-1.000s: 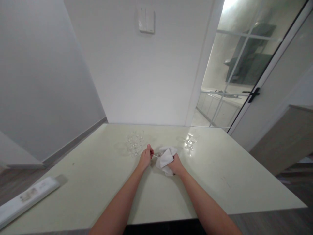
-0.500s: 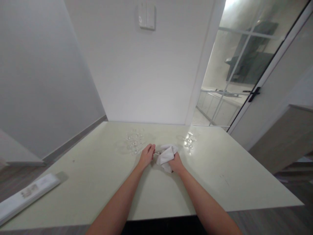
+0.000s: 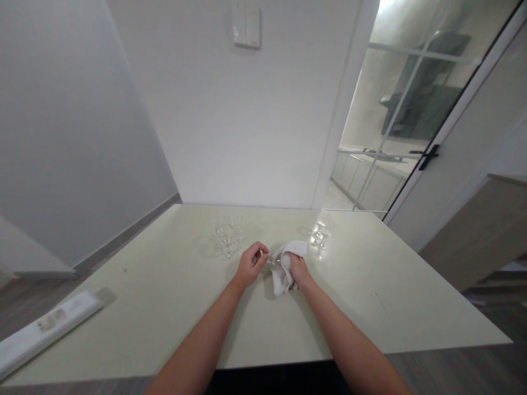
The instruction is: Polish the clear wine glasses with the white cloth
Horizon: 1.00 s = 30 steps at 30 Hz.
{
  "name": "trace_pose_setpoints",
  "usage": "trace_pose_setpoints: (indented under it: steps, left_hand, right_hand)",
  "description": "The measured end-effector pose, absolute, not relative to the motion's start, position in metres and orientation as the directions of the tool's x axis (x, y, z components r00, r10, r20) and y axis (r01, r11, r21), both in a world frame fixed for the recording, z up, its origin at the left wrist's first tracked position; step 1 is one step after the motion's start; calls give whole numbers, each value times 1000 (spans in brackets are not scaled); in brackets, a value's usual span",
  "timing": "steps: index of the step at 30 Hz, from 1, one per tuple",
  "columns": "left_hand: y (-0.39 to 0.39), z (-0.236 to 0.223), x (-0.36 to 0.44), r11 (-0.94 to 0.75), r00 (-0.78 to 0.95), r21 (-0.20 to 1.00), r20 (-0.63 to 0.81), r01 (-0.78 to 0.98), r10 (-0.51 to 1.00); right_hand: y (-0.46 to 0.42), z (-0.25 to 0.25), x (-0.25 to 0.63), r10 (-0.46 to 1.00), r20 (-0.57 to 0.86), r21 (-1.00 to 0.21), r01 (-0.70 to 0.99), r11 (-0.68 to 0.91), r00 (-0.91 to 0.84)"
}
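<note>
Near the middle of the table [image 3: 173, 307], my left hand [image 3: 249, 265] pinches the narrow end of a small clear stemmed glass [image 3: 273, 261]. A white cloth [image 3: 281, 278] hangs from my right hand [image 3: 298, 269], whose fingers are partly hidden in its folds. The cloth lies against the wider end of the glass and covers part of it. Beyond my left hand stands a cluster of several clear stemmed glasses [image 3: 227, 235]. A smaller group of similar glasses [image 3: 319, 236] stands beyond my right hand, in a bright reflection.
A long white box [image 3: 49, 329] lies at the table's left front edge. A white wall [image 3: 247, 126] with a switch plate [image 3: 246, 24] rises behind the table. To the right is a glazed door with a black handle [image 3: 429, 157].
My left hand has shifted slightly right and turned. The cloth has opened out and hangs lower in my right hand, showing more of the glass.
</note>
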<state>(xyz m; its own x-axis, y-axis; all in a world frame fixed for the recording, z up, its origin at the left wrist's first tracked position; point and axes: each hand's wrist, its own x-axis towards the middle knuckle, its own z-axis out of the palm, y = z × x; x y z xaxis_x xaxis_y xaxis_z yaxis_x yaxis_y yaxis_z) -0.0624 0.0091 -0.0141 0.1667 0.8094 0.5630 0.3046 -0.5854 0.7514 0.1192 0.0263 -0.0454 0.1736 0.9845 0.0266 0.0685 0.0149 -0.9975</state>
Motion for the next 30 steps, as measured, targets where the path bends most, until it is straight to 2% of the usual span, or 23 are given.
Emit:
trace_pose_setpoints:
  steps: [3, 6, 10, 14, 22, 30]
  left_hand:
    - [11, -14, -60, -523, 121, 779, 516, 346, 848]
    - [16, -15, -58, -456, 59, 835, 462, 308, 885]
    - [26, -20, -57, -247, -59, 958, 258, 148, 964]
    - [32, -21, -58, -80, -97, 997, 78, -19, 992]
    - [33, -20, -60, -42, -94, 998, 36, -56, 995]
    - [31, -21, -58, -27, -63, 999, 24, -45, 998]
  right_hand:
    - [25, -43, 118, 987, 9, -998, 61, -1, 163]
    - [23, -40, 118, 988, 36, -997, 70, 25, 153]
    - [20, -38, 118, 988, 145, -988, 67, 141, 59]
    - [17, -37, 116, 962, 269, -960, 71, 272, -40]
    - [15, -35, 114, 948, 305, -952, -10, 305, -95]
    - [24, -42, 118, 974, 176, -984, -1, 178, 143]
